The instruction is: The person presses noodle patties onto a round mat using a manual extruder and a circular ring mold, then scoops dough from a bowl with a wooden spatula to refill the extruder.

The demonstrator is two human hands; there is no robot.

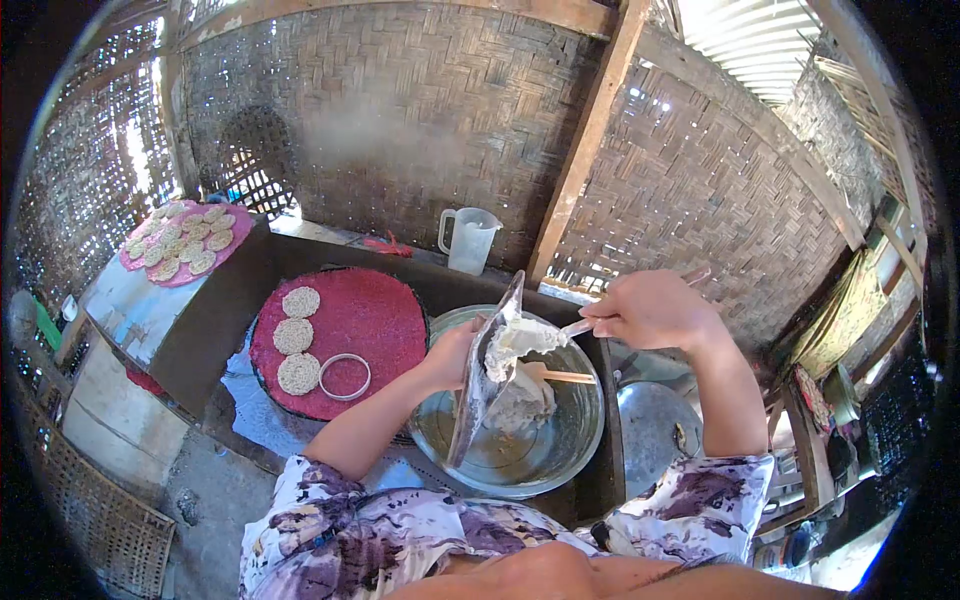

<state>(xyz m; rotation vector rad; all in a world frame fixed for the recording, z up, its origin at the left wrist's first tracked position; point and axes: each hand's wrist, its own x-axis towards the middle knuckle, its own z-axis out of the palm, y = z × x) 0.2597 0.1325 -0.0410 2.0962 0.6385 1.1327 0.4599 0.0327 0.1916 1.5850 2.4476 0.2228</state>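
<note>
My left hand [452,356] grips the rim of a dark, worn shallow dish [468,412], tipped nearly on edge above a wide metal basin [590,430]. My right hand [650,308] is closed around the handle of a spatula [578,327]; its far end meets a sticky white mass [522,340] clinging to the dish's inner side. Below, in the basin, rests a pale lump [528,398] with a wooden stick [565,377] poking out. Left of the basin, a round red cloth-covered tray [390,330] carries three flat grainy discs [293,336] and a white ring [345,394].
A clear plastic jug [470,240] stands behind the basin by the woven wall [420,130]. At far left, many more discs lie on a pink cloth [240,222]. A round metal lid [655,435] is right of the basin. A wooden post [590,140] rises behind.
</note>
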